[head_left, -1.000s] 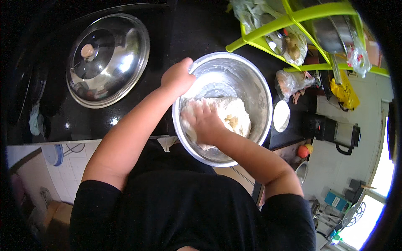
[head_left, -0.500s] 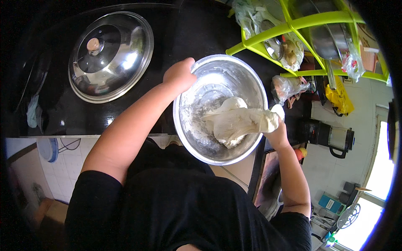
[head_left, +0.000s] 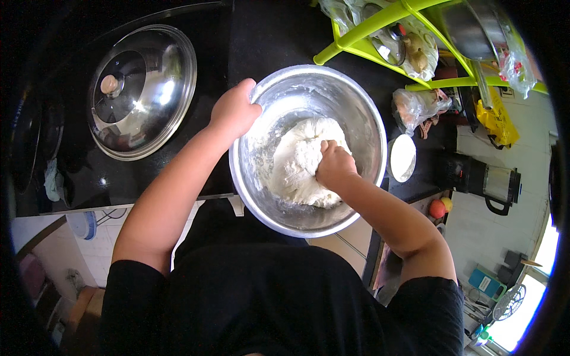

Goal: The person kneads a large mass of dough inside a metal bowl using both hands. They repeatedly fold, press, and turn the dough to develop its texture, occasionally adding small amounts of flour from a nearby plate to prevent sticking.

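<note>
Right hand (head_left: 334,164) — curled into a fist, knuckles pressed into the pale, floury lump of dough (head_left: 300,163); the dough lies under and to the left of this hand, in the bottom of the round stainless-steel mixing bowl (head_left: 356,113).

Left hand (head_left: 233,113) — fingers wrapped over the bowl's left rim, thumb on the outside; bowl wall beside it dusted with flour.

Bowl rests on a black glossy countertop (head_left: 267,41), its near side hanging past the counter edge.

Beyond the left hand, further left: domed steel pan lid with a glass centre and a round knob (head_left: 139,89).

Just right of the right hand, outside the bowl: small white round dish (head_left: 402,158). Above that, a crumpled clear plastic bag (head_left: 418,107) and a lime-green plastic rack (head_left: 380,26). Farther right — a black-and-steel electric kettle (head_left: 490,184).
</note>
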Available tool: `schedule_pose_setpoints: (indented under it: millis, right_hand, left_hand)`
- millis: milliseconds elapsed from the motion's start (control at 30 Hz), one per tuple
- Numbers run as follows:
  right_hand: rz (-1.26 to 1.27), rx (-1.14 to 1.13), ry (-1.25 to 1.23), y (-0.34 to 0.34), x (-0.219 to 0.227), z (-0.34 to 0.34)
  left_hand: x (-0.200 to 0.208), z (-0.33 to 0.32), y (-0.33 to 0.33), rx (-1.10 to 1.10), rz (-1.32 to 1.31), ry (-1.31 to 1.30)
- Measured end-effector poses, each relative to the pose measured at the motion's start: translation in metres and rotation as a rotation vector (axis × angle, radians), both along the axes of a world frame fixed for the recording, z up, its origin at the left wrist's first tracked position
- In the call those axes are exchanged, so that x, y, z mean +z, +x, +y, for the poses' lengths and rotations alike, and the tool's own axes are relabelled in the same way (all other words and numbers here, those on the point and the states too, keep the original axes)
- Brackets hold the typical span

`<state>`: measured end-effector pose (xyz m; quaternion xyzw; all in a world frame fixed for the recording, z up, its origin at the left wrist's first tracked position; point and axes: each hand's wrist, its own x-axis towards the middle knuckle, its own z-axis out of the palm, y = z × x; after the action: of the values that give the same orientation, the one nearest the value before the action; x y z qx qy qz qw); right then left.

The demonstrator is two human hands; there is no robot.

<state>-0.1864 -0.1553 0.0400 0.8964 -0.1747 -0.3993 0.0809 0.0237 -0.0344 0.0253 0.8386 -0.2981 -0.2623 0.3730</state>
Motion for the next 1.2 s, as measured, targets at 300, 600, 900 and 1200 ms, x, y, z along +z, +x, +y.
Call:
schedule_pose_setpoints:
  millis: [300,600,900,1200]
  right_hand:
    - [-0.282,-0.211,0.163,0.057,-0.01,-0.036]
    - [-0.722,-0.949,0.843,-0.033,0.075,-0.058]
    - [-0.631,-1.12,0.437,0.034,0.015,0.01]
    - [-0.417,-0.61,0.72,0.055,0.09,0.033]
  left_hand:
    - [0.002,0.001,0.024,0.082,-0.031,0.011]
    - [-0.008,0.015,0.009,0.188,-0.008,-0.162]
    - [-0.011,0.017,0.003,0.152,-0.036,-0.161]
    - [-0.028,0.018,0.01,0.117,0.006,-0.222]
